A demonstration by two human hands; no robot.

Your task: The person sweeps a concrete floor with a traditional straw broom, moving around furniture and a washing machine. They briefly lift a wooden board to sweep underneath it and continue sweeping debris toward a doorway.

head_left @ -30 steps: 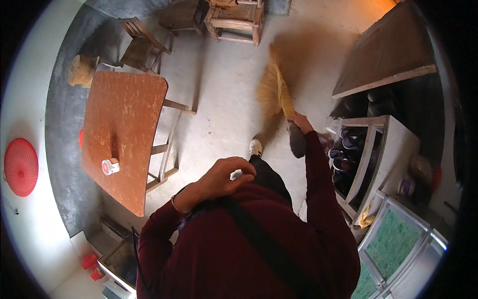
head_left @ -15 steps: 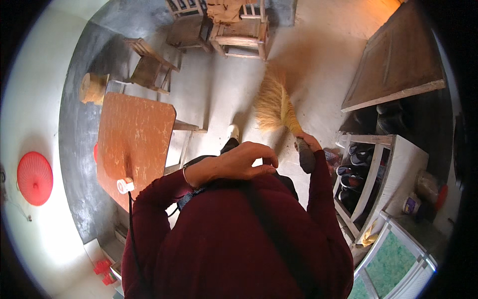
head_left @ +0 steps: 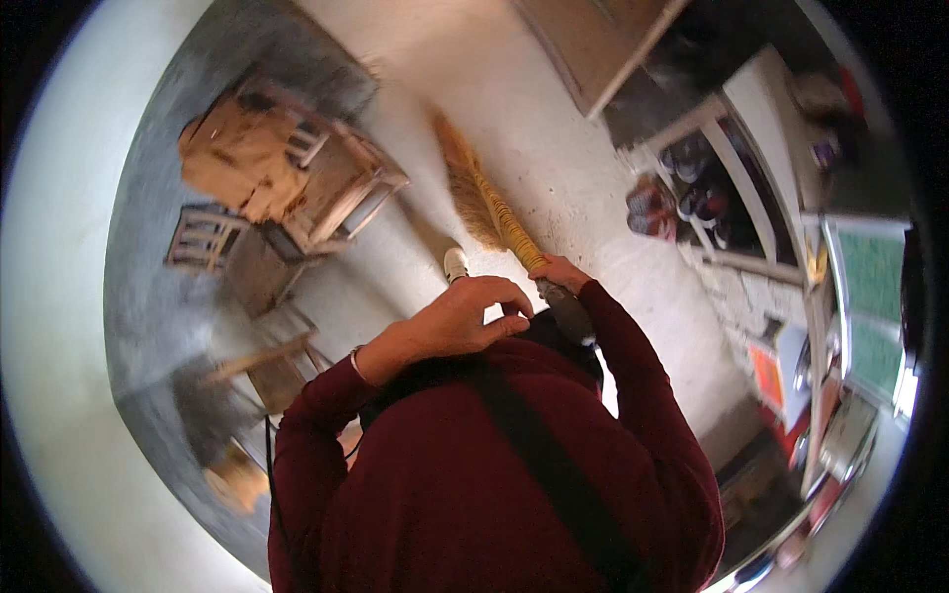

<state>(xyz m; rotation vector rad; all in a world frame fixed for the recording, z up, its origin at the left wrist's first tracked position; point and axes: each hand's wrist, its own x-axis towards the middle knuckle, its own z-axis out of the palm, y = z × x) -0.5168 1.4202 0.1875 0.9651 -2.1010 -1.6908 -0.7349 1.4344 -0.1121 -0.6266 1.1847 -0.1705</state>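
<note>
A straw broom (head_left: 508, 227) with a bound yellow neck and a dark grip slants down to the floor, its bristles spread ahead of my foot. My right hand (head_left: 560, 273) is wrapped round it where the yellow binding meets the dark end. In front of my waist, my left hand (head_left: 457, 314) holds nothing; its fingers curve loosely and the thumb stands apart from them. A white shoe (head_left: 455, 264) shows just beyond the left hand.
At the left stands a wooden chair draped with brown cloth (head_left: 242, 153), with more wooden chairs (head_left: 259, 267) nearby. A shoe rack (head_left: 727, 188) and a cabinet with green panels (head_left: 870, 287) line the right side. Pale floor (head_left: 583, 168) lies between them.
My view has turned to the right, so the chairs now sit at the left and the table is out of sight. The broom now points further left, still in my right hand.
</note>
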